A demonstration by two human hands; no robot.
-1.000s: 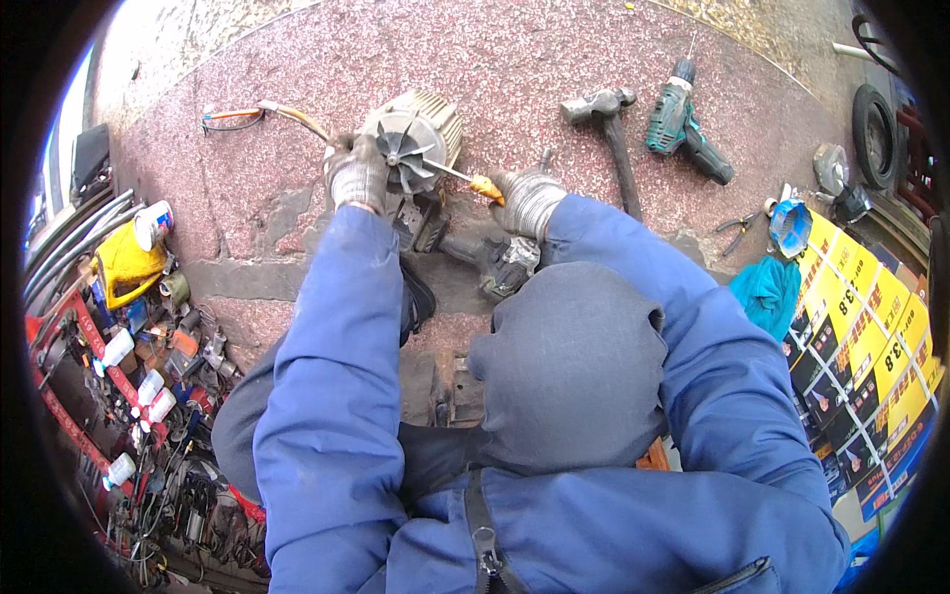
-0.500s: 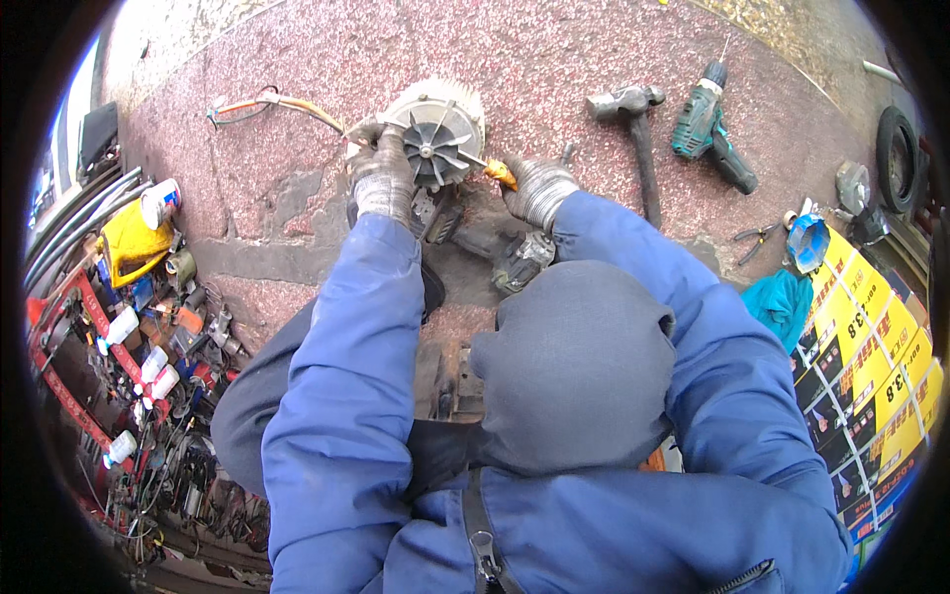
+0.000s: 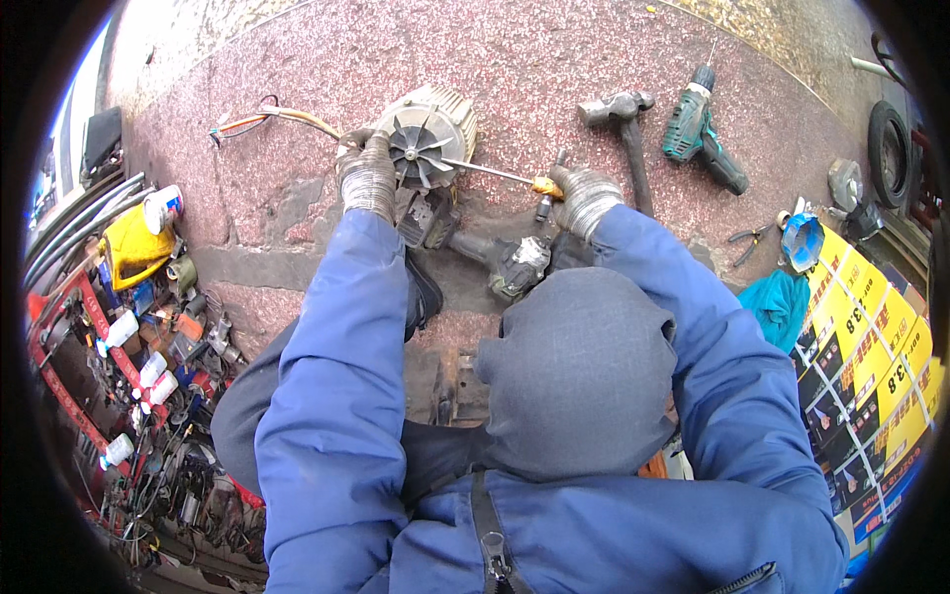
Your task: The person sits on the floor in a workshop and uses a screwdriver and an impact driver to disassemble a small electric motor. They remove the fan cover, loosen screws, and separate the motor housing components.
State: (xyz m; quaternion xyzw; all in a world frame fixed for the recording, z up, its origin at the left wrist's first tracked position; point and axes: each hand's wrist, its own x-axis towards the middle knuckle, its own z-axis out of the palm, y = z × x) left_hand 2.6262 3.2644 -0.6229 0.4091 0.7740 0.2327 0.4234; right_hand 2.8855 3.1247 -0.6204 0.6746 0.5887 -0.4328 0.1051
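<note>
Motor (image 3: 462,117) with a ribbed, pale metal casing lies on the speckled reddish floor (image 3: 524,59), just to the right of the left hand (image 3: 367,178), its dark-bladed fan (image 3: 416,148) facing the person. The left hand, in a soiled pale glove, is curled against the near left edge of the motor, fingers bent and drawn together; how firmly they press, I cannot tell. Wires (image 3: 302,116) with coloured ends run out to the left beyond that hand.

The right hand (image 3: 586,198), gloved too, is closed around the orange-yellow handle of a screwdriver (image 3: 495,172). The shaft points leftward from this hand, and its tip reaches the right side of the fan; whether it touches a blade is too small to tell.

Between the hands, nearer the body, lies a grey power tool (image 3: 517,267). Just beyond the right hand, to its right, is a hammer (image 3: 634,158), and farther right a teal drill (image 3: 690,129). Pliers (image 3: 750,243) lie well to the right of that hand.
</note>
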